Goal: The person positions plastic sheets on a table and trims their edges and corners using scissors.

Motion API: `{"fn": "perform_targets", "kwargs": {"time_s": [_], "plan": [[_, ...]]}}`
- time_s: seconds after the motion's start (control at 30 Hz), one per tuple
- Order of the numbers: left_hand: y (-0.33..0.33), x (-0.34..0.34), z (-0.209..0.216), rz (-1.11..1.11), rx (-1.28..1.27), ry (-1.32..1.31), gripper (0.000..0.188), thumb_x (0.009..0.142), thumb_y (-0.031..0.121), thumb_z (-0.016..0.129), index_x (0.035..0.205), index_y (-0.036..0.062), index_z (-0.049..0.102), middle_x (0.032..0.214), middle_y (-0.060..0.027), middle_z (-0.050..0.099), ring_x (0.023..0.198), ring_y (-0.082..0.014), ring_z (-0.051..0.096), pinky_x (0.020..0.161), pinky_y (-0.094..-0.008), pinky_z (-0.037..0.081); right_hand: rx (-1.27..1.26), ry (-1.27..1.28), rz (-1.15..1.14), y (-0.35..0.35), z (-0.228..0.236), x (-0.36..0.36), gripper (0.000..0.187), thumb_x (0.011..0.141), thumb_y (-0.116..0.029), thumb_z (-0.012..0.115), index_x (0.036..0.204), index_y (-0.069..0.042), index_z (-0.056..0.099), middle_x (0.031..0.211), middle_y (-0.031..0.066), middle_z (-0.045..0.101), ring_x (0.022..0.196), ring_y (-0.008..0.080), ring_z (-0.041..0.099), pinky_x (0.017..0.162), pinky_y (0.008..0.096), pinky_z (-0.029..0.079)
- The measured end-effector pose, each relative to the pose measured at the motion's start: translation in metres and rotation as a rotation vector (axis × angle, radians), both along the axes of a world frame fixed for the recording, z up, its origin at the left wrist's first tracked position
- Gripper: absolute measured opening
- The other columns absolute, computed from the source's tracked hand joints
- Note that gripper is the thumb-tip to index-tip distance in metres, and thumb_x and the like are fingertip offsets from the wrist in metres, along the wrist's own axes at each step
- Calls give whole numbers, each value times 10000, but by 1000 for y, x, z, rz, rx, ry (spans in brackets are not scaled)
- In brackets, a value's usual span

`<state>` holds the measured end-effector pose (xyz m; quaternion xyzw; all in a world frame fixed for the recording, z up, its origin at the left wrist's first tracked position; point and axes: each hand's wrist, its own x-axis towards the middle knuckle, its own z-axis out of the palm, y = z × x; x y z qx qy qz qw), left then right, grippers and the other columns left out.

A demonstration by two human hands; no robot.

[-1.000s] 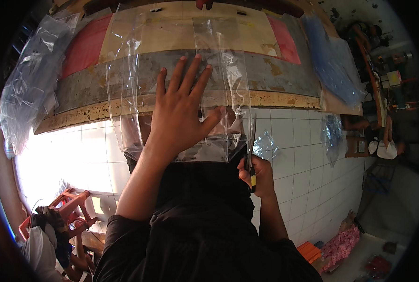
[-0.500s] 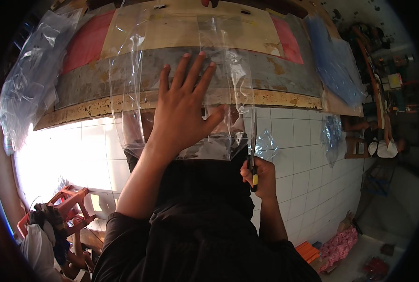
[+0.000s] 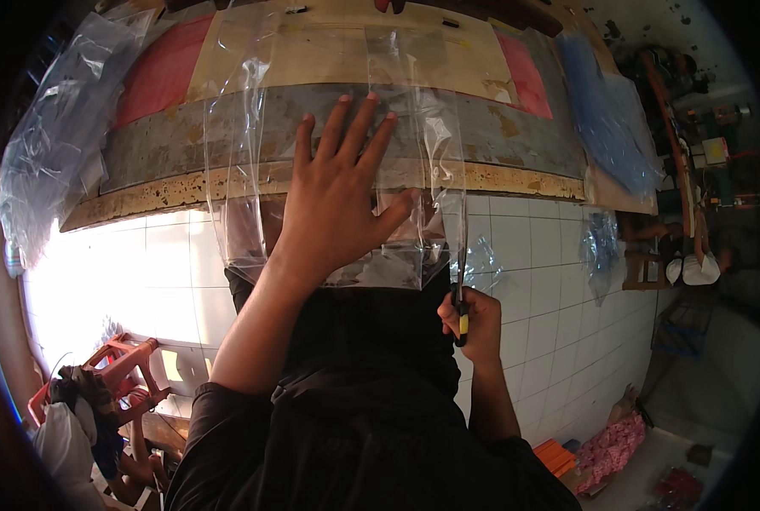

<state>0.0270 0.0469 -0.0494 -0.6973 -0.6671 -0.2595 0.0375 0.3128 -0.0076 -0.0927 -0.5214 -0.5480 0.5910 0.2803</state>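
A clear plastic bag or sheet (image 3: 405, 153) lies over the bench's near edge, its lower end hanging above my lap. My left hand (image 3: 333, 200) rests flat on it with fingers spread. In my right hand (image 3: 482, 325), beside the plastic's lower right corner, is a pair of scissors (image 3: 463, 317) with black and yellow handles. Its thin blades point away from me, up along the plastic's right edge. Whether they touch the plastic I cannot tell.
The worn bench (image 3: 525, 153) bears a tan board (image 3: 312, 55) with red ends. Clear plastic (image 3: 65, 128) is heaped at left, bluish sheets (image 3: 606, 128) at right. A red stool (image 3: 129, 370) stands lower left. Other people sit at far right and lower left.
The plastic and my left hand have shifted slightly to the right. My right hand with the scissors has barely moved.
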Motion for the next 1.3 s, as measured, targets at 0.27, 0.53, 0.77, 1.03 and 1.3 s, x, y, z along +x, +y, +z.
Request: {"fn": "perform_targets", "kwargs": {"time_s": [0.27, 0.53, 0.77, 1.03, 1.3], "plan": [[0, 0, 1, 1, 1, 4, 794, 942, 509, 666, 1589, 101, 453, 1685, -145, 379, 1567, -375, 318, 1273, -624, 178, 0, 4, -41, -4, -1, -2, 265, 883, -199, 891, 844, -35, 686, 651, -16, 616, 537, 64, 563, 503, 233, 438], [0, 0, 0, 1, 8, -12, 797, 937, 505, 673, 1590, 105, 451, 1685, -142, 378, 1568, -375, 316, 1273, -626, 177, -18, -9, -51, -6, 0, -3, 244, 889, -186, 884, 862, -29, 699, 664, -8, 634, 535, 64, 568, 501, 231, 437], [1, 0, -2, -8, 22, -5, 822, 910, 506, 676, 1567, 56, 473, 1665, -183, 388, 1563, -391, 314, 1269, -642, 177, -8, -38, -69, -8, 2, -5, 227, 893, -174, 878, 863, -23, 711, 660, -4, 645, 532, 63, 573, 496, 230, 424], [2, 0, -3, -8, 22, -1, 822, 915, 508, 671, 1562, 41, 474, 1661, -192, 391, 1563, -398, 309, 1266, -645, 178, 16, -89, -58, -5, 1, -2, 225, 892, -153, 867, 844, -16, 694, 655, 1, 629, 518, 81, 583, 482, 238, 431], [0, 0, -3, -3, 22, -16, 815, 913, 499, 683, 1573, 72, 467, 1675, -165, 382, 1561, -388, 321, 1268, -636, 186, 6, 13, 71, 12, 3, 2, 157, 883, -73, 854, 888, -34, 701, 750, 15, 692, 644, 79, 643, 561, 240, 505]]}}
